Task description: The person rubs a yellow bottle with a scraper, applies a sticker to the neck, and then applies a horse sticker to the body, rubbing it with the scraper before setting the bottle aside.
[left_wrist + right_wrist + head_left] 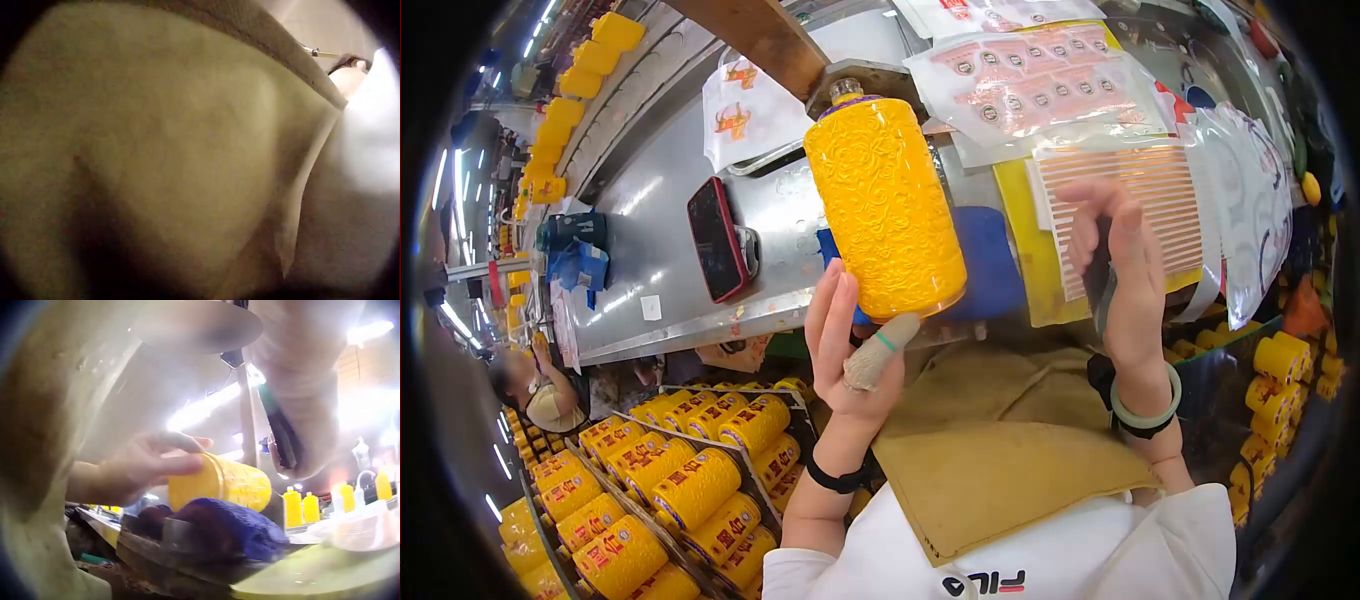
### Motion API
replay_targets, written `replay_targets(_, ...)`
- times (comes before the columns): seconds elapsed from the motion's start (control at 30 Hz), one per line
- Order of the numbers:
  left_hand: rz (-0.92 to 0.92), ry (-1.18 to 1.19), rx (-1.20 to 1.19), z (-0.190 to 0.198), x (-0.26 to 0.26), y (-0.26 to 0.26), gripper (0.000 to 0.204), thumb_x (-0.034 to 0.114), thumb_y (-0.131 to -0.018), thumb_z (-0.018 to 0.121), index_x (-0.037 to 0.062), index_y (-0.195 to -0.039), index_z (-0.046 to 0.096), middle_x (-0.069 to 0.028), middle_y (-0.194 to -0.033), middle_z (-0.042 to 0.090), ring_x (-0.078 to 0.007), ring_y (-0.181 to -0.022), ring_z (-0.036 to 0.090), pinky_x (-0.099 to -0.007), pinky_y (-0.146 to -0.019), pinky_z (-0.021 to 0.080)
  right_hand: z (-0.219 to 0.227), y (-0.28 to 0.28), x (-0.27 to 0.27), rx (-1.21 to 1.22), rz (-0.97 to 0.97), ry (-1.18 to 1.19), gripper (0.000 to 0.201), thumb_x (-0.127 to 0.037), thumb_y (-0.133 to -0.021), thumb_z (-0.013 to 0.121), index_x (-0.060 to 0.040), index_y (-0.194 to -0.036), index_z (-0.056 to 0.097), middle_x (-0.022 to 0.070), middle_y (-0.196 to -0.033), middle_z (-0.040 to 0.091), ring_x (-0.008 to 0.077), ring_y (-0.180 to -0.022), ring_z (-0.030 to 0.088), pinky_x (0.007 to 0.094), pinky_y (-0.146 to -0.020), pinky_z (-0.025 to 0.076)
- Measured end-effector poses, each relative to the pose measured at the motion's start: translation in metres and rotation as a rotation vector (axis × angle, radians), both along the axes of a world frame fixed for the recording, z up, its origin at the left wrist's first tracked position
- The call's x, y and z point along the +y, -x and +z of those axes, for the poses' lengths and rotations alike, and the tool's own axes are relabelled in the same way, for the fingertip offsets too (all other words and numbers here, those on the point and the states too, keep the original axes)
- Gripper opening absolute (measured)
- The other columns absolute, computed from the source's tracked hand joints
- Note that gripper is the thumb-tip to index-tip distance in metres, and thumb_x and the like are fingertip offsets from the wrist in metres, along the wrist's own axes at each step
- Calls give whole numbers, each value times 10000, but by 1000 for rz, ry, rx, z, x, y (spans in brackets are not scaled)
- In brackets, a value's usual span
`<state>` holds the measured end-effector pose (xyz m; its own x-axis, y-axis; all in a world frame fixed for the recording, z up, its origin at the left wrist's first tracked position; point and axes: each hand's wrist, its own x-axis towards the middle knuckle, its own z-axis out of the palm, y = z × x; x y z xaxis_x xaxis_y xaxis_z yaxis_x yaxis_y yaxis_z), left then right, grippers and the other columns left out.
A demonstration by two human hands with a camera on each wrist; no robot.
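Observation:
A yellow embossed bottle with a clear glass neck lies over a blue cloth pad, its neck at a metal bracket under a wooden bar. My left hand grips the bottle at its base end, the thumb wearing a pale finger cot with a green band. In the right wrist view the left hand's fingers lie on the base of the bottle. My right hand is raised beside the bottle, over a striped sheet, and holds a dark flat tool against the palm. Cloth fills most of the left wrist view.
A red-edged phone lies on the metal table. Sticker sheets in plastic are at the back right. Crates of yellow bottles stand at lower left, more bottles at right. Another person sits far left.

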<state>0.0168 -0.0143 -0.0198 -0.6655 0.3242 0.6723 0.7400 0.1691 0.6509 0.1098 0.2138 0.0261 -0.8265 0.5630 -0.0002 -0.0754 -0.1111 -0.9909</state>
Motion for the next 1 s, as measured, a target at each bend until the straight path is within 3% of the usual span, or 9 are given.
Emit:
replay_targets(0.07, 85, 285, 342, 14, 7, 0, 329, -99, -832, 778, 143, -1048, 830, -187, -1431, 619, -455, -1323, 585, -531, -1037, 567, 8, 1, -4, -2, -6, 6, 515, -468, -1143, 428, -10, -1200, 658, -90, -769, 401, 31, -723, 369, 220, -667, 305)
replay_targets(0.17, -67, 452, 339, 29, 17, 9, 302, -96, -848, 772, 150, -1013, 834, -175, -1412, 634, -461, -1326, 578, -533, -1039, 565, 24, 8, -20, -63, 206, -8, 321, -325, -1107, 573, -36, -1224, 650, -68, -823, 445, 40, -756, 406, 209, -697, 335)
replay_targets(0.33, -35, 114, 142, 8, 2, 7, 227, -25, -827, 771, 119, -999, 809, -175, -1413, 630, -445, -1311, 595, -558, -1123, 515, 19, 2, -9, -64, 100, -7, 265, -217, -1050, 658, -30, -1237, 636, -56, -845, 447, 49, -771, 430, 209, -701, 369)
replay_targets(0.63, 33, 402, 351, 21, 11, 1, 209, 150, -837, 846, 273, -1002, 807, -142, -1434, 625, -377, -1377, 534, -555, -1171, 418, 22, 13, -12, -148, 241, -279, 360, -177, -896, 813, -44, -1196, 667, -1, -817, 471, 113, -751, 453, 266, -697, 404)
replay_targets(0.7, 100, 272, 345, 11, 5, 3, 423, 211, -785, 925, 216, -1177, 767, -154, -1483, 578, -380, -1380, 520, -525, -1170, 422, 26, 11, 4, -208, 205, -329, 344, -171, -889, 812, -55, -1182, 676, -1, -805, 476, 119, -728, 457, 276, -676, 408)
replay_targets(0.73, 153, 223, 184, 9, 5, 5, 774, 248, -718, 986, 76, -1388, 639, -180, -1509, 541, -386, -1370, 537, -507, -1165, 425, 26, 9, 14, -256, 198, -294, 325, -165, -894, 805, -58, -1173, 677, -4, -798, 479, 118, -715, 455, 280, -666, 409)
replay_targets(0.77, 152, 216, 183, 8, 5, 10, 774, 248, -718, 986, 76, -1388, 639, -180, -1509, 541, -386, -1370, 537, -507, -1165, 425, 25, 9, 23, -305, 194, -258, 306, -159, -900, 797, -61, -1164, 679, -7, -790, 482, 117, -702, 454, 283, -655, 409)
replay_targets(0.83, -7, 126, -502, 11, 8, 22, 985, 236, -694, 991, -38, -1497, 490, -222, -1515, 535, -393, -1369, 550, -523, -1167, 410, 18, 14, 36, -271, 208, -296, 278, -163, -915, 782, -56, -1151, 680, -2, -788, 508, 118, -706, 475, 287, -659, 423)
replay_targets(1.0, -6, 339, -82, 28, 7, 31, 915, 139, -721, 952, -6, -1506, 505, -227, -1569, 487, -396, -1424, 511, -468, -1188, 399, 28, 27, 81, -319, 240, -551, 235, -219, -969, 736, -33, -1110, 707, 60, -871, 673, 131, -801, 611, 308, -725, 497)
